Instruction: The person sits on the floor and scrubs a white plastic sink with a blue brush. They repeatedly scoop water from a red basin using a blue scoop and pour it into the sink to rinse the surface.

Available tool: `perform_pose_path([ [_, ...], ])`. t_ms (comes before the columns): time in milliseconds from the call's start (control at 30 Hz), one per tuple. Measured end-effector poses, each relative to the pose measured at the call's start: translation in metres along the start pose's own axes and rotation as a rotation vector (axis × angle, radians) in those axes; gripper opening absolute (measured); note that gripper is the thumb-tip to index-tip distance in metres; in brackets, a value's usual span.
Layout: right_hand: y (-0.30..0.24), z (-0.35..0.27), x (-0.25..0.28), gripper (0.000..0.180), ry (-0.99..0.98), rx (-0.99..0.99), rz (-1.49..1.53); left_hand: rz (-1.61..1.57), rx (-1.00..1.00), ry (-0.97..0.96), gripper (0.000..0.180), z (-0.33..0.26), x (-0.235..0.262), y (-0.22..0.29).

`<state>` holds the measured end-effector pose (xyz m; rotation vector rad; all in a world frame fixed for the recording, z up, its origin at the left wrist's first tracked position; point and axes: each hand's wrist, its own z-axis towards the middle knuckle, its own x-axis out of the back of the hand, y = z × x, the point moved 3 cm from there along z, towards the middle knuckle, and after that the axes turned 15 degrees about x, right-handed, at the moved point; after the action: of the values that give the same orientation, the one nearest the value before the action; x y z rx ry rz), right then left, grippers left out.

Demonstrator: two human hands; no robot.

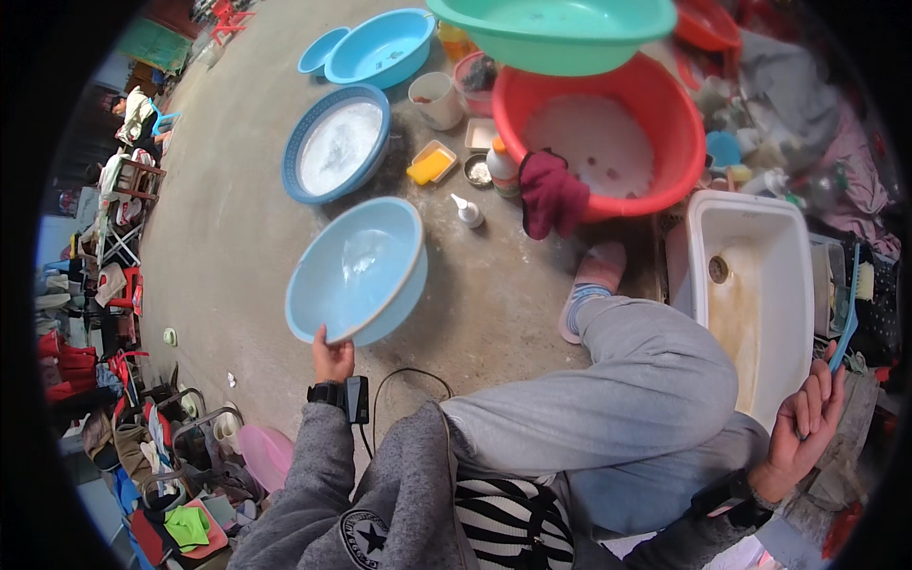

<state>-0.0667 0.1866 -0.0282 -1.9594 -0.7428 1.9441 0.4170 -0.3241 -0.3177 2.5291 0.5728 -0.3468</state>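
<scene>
In the head view: pinching, with the left hand's grip (332, 361), the near rim of a round, smooth, light-blue plastic basin (356, 266), tilted over the rough concrete floor (233, 285). Clasping, with the right hand's grip (800, 427), the slim handle of a blue brush (845, 334), just past the right edge of the rectangular white sink (784, 275). Draped over the round red tub's rim (679, 142): soft maroon cloth (556, 195).

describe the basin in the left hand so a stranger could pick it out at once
Find the big red tub at the upper right, then go left and down to the person's left hand. That hand holds the near rim of a round, pale blue basin. Unlike the darker blue basin just beyond it, it is paler and has a hand on it.
</scene>
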Motion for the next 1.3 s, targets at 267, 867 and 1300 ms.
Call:
perform_pose_path([
  [267,-0.002,0.001,0.007,0.036,-0.022,0.004,0.0,-0.261,0.073,0.002,0.035,-0.034,0.013,-0.049],
  [867,0.003,0.006,0.017,0.036,-0.034,0.017,-0.086,0.27,-0.36,-0.178,0.053,-0.058,-0.073,0.083],
  [1300,0.005,0.006,0.014,0.036,-0.043,0.011,-0.101,-0.05,0.152,0.023,0.044,-0.049,0.003,0.011],
])
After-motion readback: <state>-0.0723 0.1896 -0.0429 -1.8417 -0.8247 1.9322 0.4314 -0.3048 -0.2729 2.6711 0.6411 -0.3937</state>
